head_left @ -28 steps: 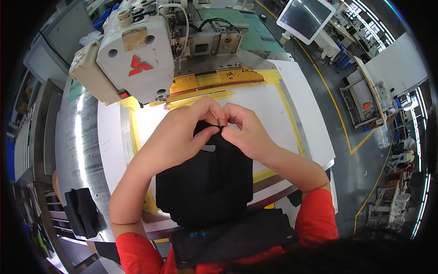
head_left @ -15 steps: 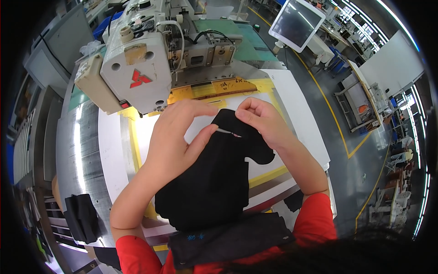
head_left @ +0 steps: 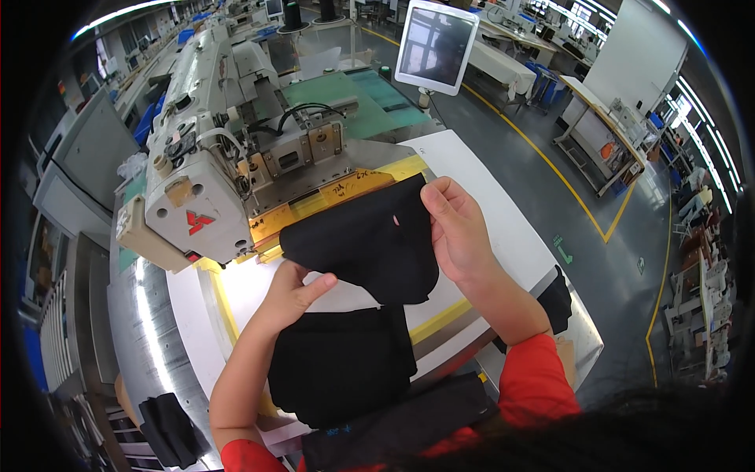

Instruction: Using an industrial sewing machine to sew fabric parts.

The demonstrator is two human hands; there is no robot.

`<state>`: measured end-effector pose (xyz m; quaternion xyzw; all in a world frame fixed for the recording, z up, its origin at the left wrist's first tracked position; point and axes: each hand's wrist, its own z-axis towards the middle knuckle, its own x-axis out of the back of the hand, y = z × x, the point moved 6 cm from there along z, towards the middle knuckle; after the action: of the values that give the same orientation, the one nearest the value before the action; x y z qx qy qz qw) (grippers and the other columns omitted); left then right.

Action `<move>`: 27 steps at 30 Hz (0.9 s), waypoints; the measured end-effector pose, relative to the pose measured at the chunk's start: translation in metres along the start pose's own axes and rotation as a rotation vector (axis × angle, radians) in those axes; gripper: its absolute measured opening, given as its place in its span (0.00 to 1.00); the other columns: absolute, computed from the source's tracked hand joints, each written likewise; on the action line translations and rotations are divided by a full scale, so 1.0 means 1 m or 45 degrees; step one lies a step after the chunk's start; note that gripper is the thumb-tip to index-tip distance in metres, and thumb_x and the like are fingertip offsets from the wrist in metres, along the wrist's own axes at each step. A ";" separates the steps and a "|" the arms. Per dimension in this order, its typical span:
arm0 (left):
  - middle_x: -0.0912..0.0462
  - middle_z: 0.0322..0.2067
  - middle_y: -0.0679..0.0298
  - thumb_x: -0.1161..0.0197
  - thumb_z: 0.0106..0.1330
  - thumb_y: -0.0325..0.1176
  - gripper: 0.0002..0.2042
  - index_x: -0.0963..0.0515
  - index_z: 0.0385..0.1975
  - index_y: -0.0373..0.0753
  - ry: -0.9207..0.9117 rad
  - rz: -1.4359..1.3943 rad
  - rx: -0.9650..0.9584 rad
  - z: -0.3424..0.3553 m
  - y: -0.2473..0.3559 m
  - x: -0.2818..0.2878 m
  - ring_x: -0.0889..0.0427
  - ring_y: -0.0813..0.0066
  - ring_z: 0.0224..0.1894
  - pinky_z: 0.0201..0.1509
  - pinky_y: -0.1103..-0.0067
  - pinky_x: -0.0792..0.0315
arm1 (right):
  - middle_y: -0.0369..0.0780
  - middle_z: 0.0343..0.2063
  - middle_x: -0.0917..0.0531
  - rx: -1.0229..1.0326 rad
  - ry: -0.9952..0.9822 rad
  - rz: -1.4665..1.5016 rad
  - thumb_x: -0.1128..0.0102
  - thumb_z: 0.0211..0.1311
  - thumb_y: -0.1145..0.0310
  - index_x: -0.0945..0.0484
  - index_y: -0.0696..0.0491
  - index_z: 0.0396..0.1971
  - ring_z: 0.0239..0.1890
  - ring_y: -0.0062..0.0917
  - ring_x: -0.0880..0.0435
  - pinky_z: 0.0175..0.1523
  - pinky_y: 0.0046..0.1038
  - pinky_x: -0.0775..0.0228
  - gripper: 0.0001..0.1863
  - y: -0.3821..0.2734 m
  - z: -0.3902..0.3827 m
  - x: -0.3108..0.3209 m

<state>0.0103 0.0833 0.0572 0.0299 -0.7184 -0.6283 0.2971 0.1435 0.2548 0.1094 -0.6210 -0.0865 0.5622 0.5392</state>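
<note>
A black fabric piece [head_left: 350,248] with a small slit near its right side is stretched out between my hands above a white sheet [head_left: 480,189] edged with yellow tape. My right hand [head_left: 456,224] pinches its upper right corner between thumb and fingers. My left hand [head_left: 295,287] grips its left corner, the fingertips hidden behind the fabric and the thumb sticking out to the right. Below lies a pile of black fabric pieces [head_left: 338,362]. Just beyond my left hand is the head of a white sewing machine [head_left: 189,181], with an orange template strip [head_left: 271,220] beside it.
A monitor [head_left: 432,51] on a post stands at the back. A metal side table [head_left: 145,322] holds folded black cloth [head_left: 165,429]. More black cloth [head_left: 554,303] sits at the right edge. Workbenches [head_left: 598,134] stand across the yellow-lined floor [head_left: 566,204] on the right.
The top black piece has been lifted off the pile and spread forward toward the machine. My right hand moved right, my left hand lower onto its left corner. The view has turned upward.
</note>
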 end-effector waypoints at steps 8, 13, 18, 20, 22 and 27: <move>0.18 0.36 0.64 0.38 0.65 0.34 0.12 0.24 0.42 0.32 0.469 -0.258 -0.258 -0.016 0.026 0.042 0.22 0.80 0.38 0.45 0.82 0.29 | 0.34 0.36 0.19 -0.114 0.088 -0.229 0.39 0.61 0.75 0.24 0.60 0.46 0.36 0.13 0.22 0.42 0.16 0.30 0.13 0.023 -0.023 0.019; 0.18 0.36 0.64 0.38 0.65 0.34 0.13 0.24 0.43 0.32 0.504 -0.227 -0.220 -0.024 0.032 0.047 0.22 0.79 0.38 0.46 0.82 0.28 | 0.38 0.39 0.18 -0.109 -0.009 -0.202 0.41 0.61 0.76 0.24 0.61 0.47 0.39 0.17 0.20 0.44 0.21 0.27 0.14 0.030 -0.029 0.016; 0.18 0.37 0.63 0.37 0.65 0.34 0.14 0.25 0.44 0.30 0.463 -0.236 -0.245 -0.026 0.035 0.047 0.21 0.79 0.38 0.45 0.81 0.28 | 0.37 0.38 0.17 -0.188 -0.062 -0.139 0.42 0.62 0.75 0.23 0.61 0.45 0.40 0.18 0.20 0.47 0.22 0.28 0.12 0.035 -0.029 0.011; 0.18 0.37 0.63 0.37 0.65 0.34 0.14 0.24 0.44 0.30 0.445 -0.239 -0.237 -0.027 0.038 0.045 0.21 0.78 0.39 0.45 0.81 0.28 | 0.37 0.39 0.17 -0.206 -0.089 -0.110 0.42 0.62 0.75 0.23 0.61 0.45 0.41 0.18 0.20 0.49 0.23 0.29 0.12 0.038 -0.030 0.010; 0.18 0.38 0.62 0.38 0.65 0.34 0.14 0.24 0.44 0.30 0.435 -0.239 -0.229 -0.029 0.040 0.045 0.21 0.78 0.39 0.46 0.81 0.28 | 0.37 0.40 0.17 -0.223 -0.119 -0.124 0.43 0.62 0.75 0.22 0.61 0.45 0.42 0.18 0.20 0.51 0.23 0.30 0.12 0.043 -0.031 0.008; 0.18 0.38 0.62 0.38 0.65 0.33 0.14 0.24 0.44 0.30 0.405 -0.280 -0.211 -0.028 0.035 0.041 0.21 0.78 0.40 0.46 0.81 0.28 | 0.38 0.40 0.17 -0.281 -0.099 -0.119 0.42 0.62 0.75 0.23 0.61 0.46 0.42 0.18 0.20 0.51 0.23 0.30 0.13 0.045 -0.035 0.007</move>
<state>0.0016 0.0486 0.1063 0.1825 -0.6008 -0.7011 0.3380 0.1511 0.2214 0.0632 -0.6497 -0.1977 0.5472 0.4894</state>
